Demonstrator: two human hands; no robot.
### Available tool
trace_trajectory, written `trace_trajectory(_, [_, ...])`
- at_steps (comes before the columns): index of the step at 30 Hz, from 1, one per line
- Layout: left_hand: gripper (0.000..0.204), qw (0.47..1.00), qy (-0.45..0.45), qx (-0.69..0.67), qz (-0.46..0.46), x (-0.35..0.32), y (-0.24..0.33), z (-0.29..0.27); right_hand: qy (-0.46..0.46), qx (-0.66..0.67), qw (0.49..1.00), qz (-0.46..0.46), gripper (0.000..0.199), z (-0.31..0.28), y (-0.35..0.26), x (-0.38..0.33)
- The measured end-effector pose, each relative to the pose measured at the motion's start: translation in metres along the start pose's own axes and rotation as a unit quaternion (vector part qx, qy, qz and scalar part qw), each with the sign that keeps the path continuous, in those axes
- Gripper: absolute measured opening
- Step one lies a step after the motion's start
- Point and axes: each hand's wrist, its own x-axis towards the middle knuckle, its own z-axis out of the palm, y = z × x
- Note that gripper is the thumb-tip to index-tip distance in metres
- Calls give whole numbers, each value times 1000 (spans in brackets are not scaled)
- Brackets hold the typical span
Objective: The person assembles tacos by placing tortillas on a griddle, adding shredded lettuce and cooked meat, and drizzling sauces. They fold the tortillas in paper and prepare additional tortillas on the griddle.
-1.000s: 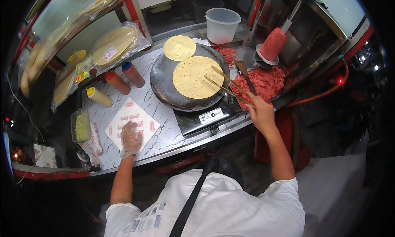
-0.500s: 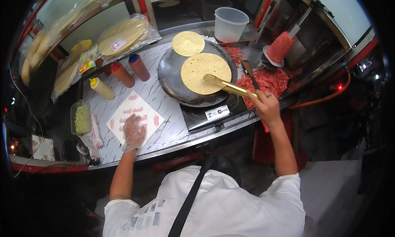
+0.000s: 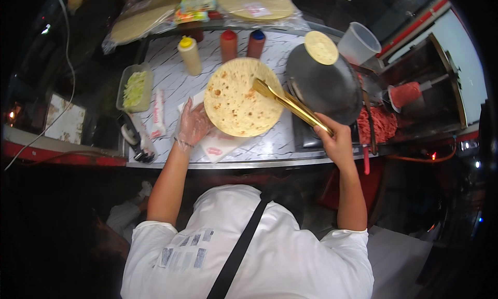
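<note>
A large browned flatbread is in the air over the white printed wrapping paper, hiding much of it. My right hand is closed around gold tongs, whose tips are on the bread's upper right part. At the bread's left edge is my left hand in a clear plastic glove, fingers apart; whether they touch the bread I cannot tell. To the right, a smaller flatbread lies at the far edge of the round black griddle.
Three squeeze bottles, yellow-capped, red and blue-capped, stand behind the bread. A tub of shredded greens sits left. Shredded reddish meat and a spit of meat are right of the griddle.
The large flatbread has moved left off the griddle with the tongs and my right hand. My left hand has lifted from the paper to the bread's edge. The view has swung left.
</note>
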Motion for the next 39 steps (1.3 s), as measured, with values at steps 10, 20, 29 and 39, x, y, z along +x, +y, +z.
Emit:
trace_trajectory(10, [51, 985, 85, 88, -119, -16, 9, -21, 250, -398, 865, -176, 45, -46, 57, 107])
trace_trajectory(20, [40, 818, 237, 524, 4, -107, 91, 7, 106, -500, 842, -174, 54, -72, 52, 22])
trace_trajectory(29, [47, 410, 294, 862, 46, -44, 252, -18, 157, -238, 958, -32, 48, -96, 45, -34])
trace_trajectory(39, [34, 302, 195, 933, 3, 6, 315, -52, 165, -219, 961, -39, 46, -44, 10, -60])
